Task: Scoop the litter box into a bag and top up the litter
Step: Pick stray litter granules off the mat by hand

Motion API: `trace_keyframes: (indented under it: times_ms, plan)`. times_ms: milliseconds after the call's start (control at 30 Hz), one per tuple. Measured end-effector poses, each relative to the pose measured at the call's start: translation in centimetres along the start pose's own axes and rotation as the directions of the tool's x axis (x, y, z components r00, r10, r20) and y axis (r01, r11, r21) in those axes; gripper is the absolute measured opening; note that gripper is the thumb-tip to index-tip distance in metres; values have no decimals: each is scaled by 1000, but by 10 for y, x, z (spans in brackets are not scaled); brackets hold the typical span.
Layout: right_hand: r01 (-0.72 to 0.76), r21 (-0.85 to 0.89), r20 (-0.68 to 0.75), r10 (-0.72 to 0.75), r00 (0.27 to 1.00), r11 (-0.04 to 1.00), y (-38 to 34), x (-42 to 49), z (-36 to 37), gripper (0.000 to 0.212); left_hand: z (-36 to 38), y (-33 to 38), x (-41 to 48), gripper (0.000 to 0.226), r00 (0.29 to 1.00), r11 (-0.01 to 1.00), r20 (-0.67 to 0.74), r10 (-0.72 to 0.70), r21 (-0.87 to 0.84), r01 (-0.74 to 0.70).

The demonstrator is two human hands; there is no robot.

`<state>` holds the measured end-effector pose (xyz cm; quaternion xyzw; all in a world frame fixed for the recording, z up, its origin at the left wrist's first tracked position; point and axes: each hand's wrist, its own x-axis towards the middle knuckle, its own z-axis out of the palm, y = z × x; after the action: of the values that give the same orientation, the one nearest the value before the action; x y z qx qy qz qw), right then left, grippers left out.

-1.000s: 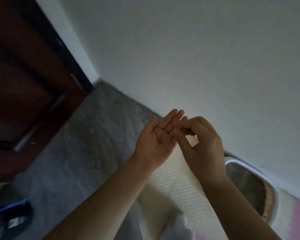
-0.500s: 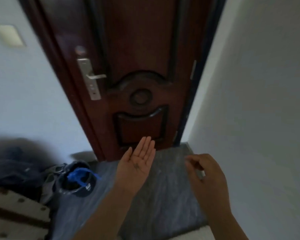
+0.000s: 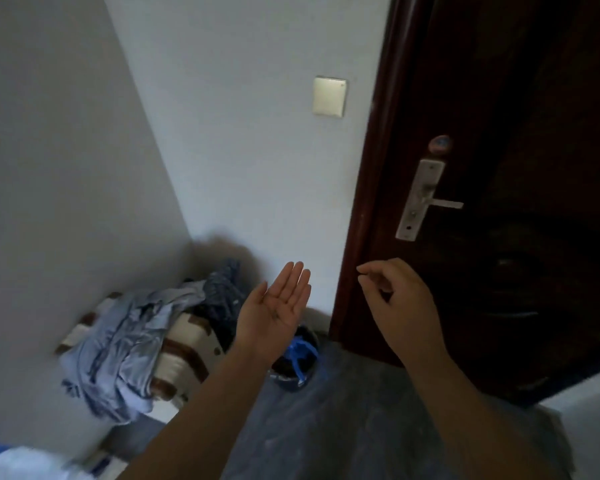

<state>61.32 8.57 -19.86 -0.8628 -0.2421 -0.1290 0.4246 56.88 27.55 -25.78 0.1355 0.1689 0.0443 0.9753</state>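
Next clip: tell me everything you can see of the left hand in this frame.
The left hand is bare and raised palm up, with the fingers straight and close together and the thumb out to the side. A small dark speck lies on the palm; what it is cannot be told. The hand grips nothing and touches nothing, and the right hand is apart from it. It hovers in front of the pale wall, above a dark round container with something blue inside.

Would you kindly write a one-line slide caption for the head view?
Left hand palm up, right hand curled, before a dark door, a bin on the floor.
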Motion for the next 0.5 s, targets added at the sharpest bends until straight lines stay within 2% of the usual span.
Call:
trace_keyframes:
  times_ms: [300,400,500]
  plan:
    - [220,58,195,-227,954,974,10,108,86,14,11,58,87,53,996,996,-4,84,20,-84]
    - [366,60,302,-367,880,929,28,144,105,19,18,70,121,52,993,993,1,121,-2,-121]
    - [529,62,399,-507,764,846,40,179,121,30,30,79,152,54,989,989,12,148,13,-148]
